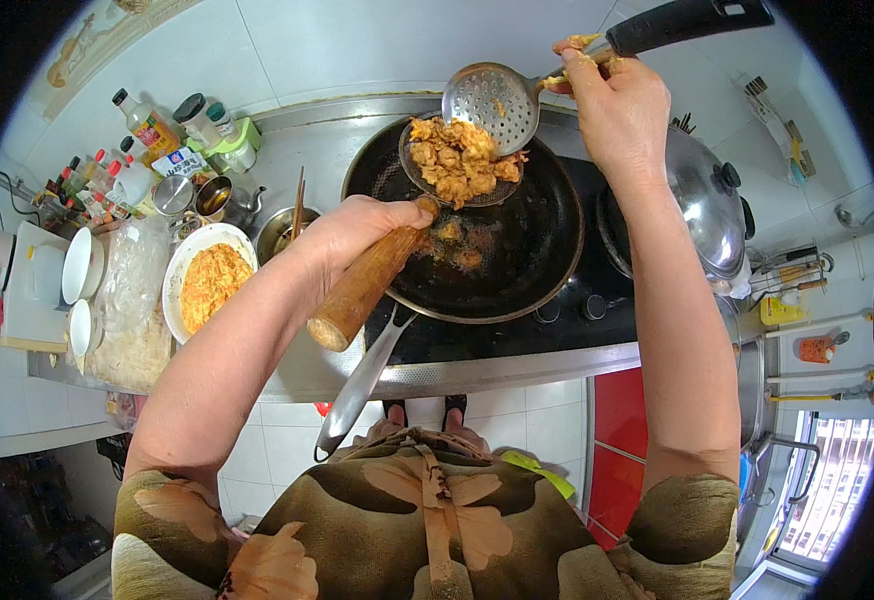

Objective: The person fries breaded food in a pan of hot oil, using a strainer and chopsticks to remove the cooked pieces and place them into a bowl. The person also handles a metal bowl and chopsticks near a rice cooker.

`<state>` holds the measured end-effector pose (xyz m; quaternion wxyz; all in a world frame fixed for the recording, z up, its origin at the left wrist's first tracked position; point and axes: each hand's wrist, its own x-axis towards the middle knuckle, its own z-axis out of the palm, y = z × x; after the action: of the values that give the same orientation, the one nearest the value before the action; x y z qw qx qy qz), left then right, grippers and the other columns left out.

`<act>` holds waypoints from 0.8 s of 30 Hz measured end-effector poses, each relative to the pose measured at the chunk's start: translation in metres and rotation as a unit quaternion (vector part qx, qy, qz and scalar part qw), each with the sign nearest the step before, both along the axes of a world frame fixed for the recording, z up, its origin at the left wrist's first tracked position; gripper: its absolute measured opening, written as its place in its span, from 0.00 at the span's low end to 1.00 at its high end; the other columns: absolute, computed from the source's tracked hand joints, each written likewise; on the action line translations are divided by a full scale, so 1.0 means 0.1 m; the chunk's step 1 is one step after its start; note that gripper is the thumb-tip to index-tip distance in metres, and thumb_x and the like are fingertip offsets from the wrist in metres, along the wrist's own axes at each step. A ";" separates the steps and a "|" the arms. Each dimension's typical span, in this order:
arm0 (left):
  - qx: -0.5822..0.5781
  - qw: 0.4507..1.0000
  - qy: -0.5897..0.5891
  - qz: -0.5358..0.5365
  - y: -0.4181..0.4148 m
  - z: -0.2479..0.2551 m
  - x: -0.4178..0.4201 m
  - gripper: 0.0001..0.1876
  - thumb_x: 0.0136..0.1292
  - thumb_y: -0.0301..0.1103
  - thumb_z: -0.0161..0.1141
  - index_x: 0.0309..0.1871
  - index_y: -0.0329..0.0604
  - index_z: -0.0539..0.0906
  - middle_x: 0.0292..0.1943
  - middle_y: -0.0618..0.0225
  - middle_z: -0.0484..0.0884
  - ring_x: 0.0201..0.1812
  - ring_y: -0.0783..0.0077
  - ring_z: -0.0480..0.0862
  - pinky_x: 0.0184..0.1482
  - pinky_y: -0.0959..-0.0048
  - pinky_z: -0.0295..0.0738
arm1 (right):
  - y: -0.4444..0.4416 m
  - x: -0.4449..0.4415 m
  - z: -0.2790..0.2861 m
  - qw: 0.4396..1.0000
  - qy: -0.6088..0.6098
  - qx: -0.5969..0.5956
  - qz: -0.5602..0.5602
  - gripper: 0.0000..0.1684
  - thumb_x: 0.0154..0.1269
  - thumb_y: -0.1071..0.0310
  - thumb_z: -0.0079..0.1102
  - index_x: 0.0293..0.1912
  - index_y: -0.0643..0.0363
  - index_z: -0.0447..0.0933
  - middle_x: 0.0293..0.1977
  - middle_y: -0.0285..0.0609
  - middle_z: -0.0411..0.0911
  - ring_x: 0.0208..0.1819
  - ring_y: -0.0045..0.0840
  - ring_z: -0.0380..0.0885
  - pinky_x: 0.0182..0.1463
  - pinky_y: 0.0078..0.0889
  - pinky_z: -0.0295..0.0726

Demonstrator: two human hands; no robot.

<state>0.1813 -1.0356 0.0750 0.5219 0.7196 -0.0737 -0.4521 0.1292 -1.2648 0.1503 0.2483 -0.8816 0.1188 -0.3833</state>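
Observation:
My left hand grips the thick wooden handle of a round strainer. Golden-brown fried pieces are heaped in the strainer, which hangs over a large black frying pan. A few small bits and some oil show on the pan's bottom. In my right hand is a perforated metal skimmer with a black handle. Its bowl leans over the heap's far right side. Yellow batter clings to my right fingers. The pan's metal handle points towards me past the counter edge.
A white bowl of orange-yellow battered food stands left, beside a metal pot with chopsticks. Bottles and seasoning jars crowd the back left. A domed metal lid covers a pan on the right.

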 end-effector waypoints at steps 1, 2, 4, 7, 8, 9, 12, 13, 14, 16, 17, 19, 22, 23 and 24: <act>-0.007 1.000 -0.003 0.000 -0.01 0.01 -0.01 0.19 0.56 0.47 0.61 0.35 0.36 0.85 0.24 0.69 0.78 0.25 0.76 0.74 0.29 0.76 0.68 | 0.02 -0.01 0.02 1.000 0.001 0.002 0.001 0.14 0.64 0.59 0.58 0.41 0.58 0.84 0.27 0.41 0.84 0.34 0.21 0.84 0.42 0.23 0.78; -0.014 1.000 -0.006 0.000 -0.02 0.01 -0.02 0.19 0.56 0.47 0.61 0.35 0.36 0.85 0.24 0.69 0.78 0.25 0.76 0.74 0.29 0.76 0.68 | 0.05 -0.03 0.03 1.000 0.003 0.004 0.002 0.14 0.64 0.59 0.58 0.41 0.58 0.84 0.27 0.41 0.84 0.34 0.21 0.83 0.42 0.23 0.78; -0.008 1.000 0.002 -0.011 -0.01 0.02 0.00 0.19 0.57 0.47 0.61 0.35 0.37 0.85 0.24 0.70 0.78 0.25 0.76 0.73 0.29 0.76 0.67 | 0.07 -0.04 0.04 1.000 -0.002 0.003 0.007 0.14 0.64 0.59 0.58 0.41 0.57 0.84 0.28 0.41 0.84 0.34 0.20 0.83 0.42 0.23 0.78; -0.009 1.000 0.006 -0.005 -0.01 0.00 -0.02 0.19 0.57 0.48 0.60 0.35 0.38 0.85 0.23 0.71 0.77 0.24 0.77 0.73 0.28 0.77 0.66 | 0.09 -0.02 0.02 0.999 -0.026 0.020 0.034 0.14 0.65 0.60 0.57 0.42 0.59 0.83 0.28 0.41 0.84 0.34 0.18 0.83 0.41 0.21 0.78; -0.011 1.000 0.006 0.000 -0.01 0.00 -0.03 0.19 0.57 0.48 0.60 0.35 0.39 0.84 0.23 0.71 0.77 0.24 0.77 0.73 0.28 0.77 0.66 | 0.07 -0.03 0.02 0.998 -0.035 0.038 0.045 0.14 0.65 0.61 0.57 0.42 0.60 0.83 0.28 0.41 0.84 0.35 0.18 0.83 0.41 0.20 0.78; -0.005 1.000 0.008 -0.005 0.00 0.03 -0.05 0.19 0.57 0.49 0.60 0.35 0.39 0.84 0.23 0.71 0.77 0.24 0.77 0.73 0.28 0.77 0.66 | 0.05 -0.05 0.01 0.996 -0.043 0.057 0.055 0.14 0.65 0.61 0.57 0.42 0.61 0.83 0.28 0.41 0.84 0.35 0.18 0.83 0.41 0.19 0.78; 0.003 1.000 0.011 -0.007 0.06 0.10 -0.07 0.19 0.58 0.49 0.60 0.36 0.39 0.84 0.23 0.71 0.77 0.24 0.79 0.73 0.28 0.78 0.65 | 0.03 -0.09 0.15 0.988 -0.077 0.121 0.058 0.14 0.65 0.64 0.57 0.41 0.64 0.83 0.29 0.40 0.84 0.36 0.18 0.83 0.41 0.17 0.79; -0.001 1.000 0.010 0.003 0.10 0.09 -0.07 0.19 0.58 0.49 0.60 0.36 0.39 0.84 0.24 0.71 0.77 0.25 0.79 0.73 0.28 0.79 0.65 | -0.02 -0.12 0.20 0.986 -0.088 0.133 0.056 0.13 0.65 0.65 0.57 0.42 0.65 0.82 0.30 0.41 0.83 0.36 0.19 0.83 0.42 0.17 0.79; -0.005 1.000 0.009 0.013 0.14 0.08 -0.06 0.19 0.58 0.49 0.60 0.36 0.40 0.84 0.25 0.71 0.77 0.25 0.79 0.73 0.28 0.79 0.65 | -0.10 -0.15 0.24 0.983 -0.099 0.145 0.055 0.13 0.65 0.65 0.57 0.42 0.66 0.82 0.31 0.41 0.83 0.36 0.20 0.83 0.43 0.18 0.80; -0.005 1.000 -0.008 0.003 0.21 0.08 -0.03 0.19 0.58 0.48 0.60 0.36 0.39 0.84 0.26 0.72 0.78 0.25 0.80 0.73 0.29 0.79 0.65 | -0.35 -0.19 0.30 0.958 -0.143 0.225 0.105 0.14 0.66 0.68 0.56 0.44 0.69 0.80 0.36 0.45 0.82 0.36 0.23 0.83 0.46 0.21 0.82; -0.005 1.000 -0.017 -0.002 0.24 0.08 -0.02 0.18 0.59 0.48 0.60 0.37 0.39 0.84 0.26 0.72 0.78 0.26 0.80 0.73 0.29 0.79 0.65 | -0.45 -0.24 0.30 0.961 -0.147 0.218 0.090 0.14 0.67 0.69 0.55 0.46 0.71 0.78 0.39 0.48 0.81 0.36 0.26 0.83 0.48 0.23 0.82; -0.017 0.999 -0.013 0.027 0.34 0.09 0.01 0.18 0.58 0.47 0.61 0.37 0.37 0.83 0.27 0.70 0.79 0.25 0.79 0.74 0.28 0.79 0.67 | -0.44 -0.27 0.27 0.961 -0.161 0.221 0.052 0.14 0.66 0.65 0.56 0.42 0.68 0.81 0.34 0.45 0.83 0.35 0.23 0.83 0.44 0.21 0.81; -0.010 0.999 -0.030 0.028 0.48 0.04 0.15 0.20 0.54 0.48 0.63 0.34 0.36 0.82 0.23 0.69 0.77 0.23 0.78 0.75 0.25 0.77 0.67 | -0.53 -0.34 0.10 0.992 -0.019 0.023 -0.120 0.16 0.65 0.60 0.57 0.38 0.65 0.83 0.29 0.44 0.84 0.33 0.23 0.83 0.40 0.22 0.79; -0.003 0.999 -0.027 0.029 0.50 0.04 0.17 0.20 0.56 0.47 0.63 0.37 0.35 0.82 0.26 0.69 0.79 0.24 0.79 0.75 0.26 0.78 0.68 | -0.54 -0.33 0.00 0.991 -0.017 0.018 -0.129 0.17 0.64 0.58 0.57 0.36 0.63 0.83 0.27 0.46 0.83 0.32 0.28 0.83 0.40 0.27 0.79; 0.005 0.999 -0.024 0.029 0.50 0.06 0.19 0.20 0.58 0.46 0.62 0.40 0.35 0.82 0.29 0.69 0.81 0.25 0.81 0.75 0.27 0.79 0.68 | -0.56 -0.32 -0.13 0.990 -0.015 0.013 -0.139 0.18 0.63 0.55 0.56 0.34 0.62 0.84 0.26 0.48 0.82 0.32 0.34 0.82 0.40 0.32 0.78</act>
<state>0.2000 -0.9859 0.0812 0.5290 0.7347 -0.0628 -0.4201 0.0974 -1.3207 0.1373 0.2054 -0.8474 0.2415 -0.4259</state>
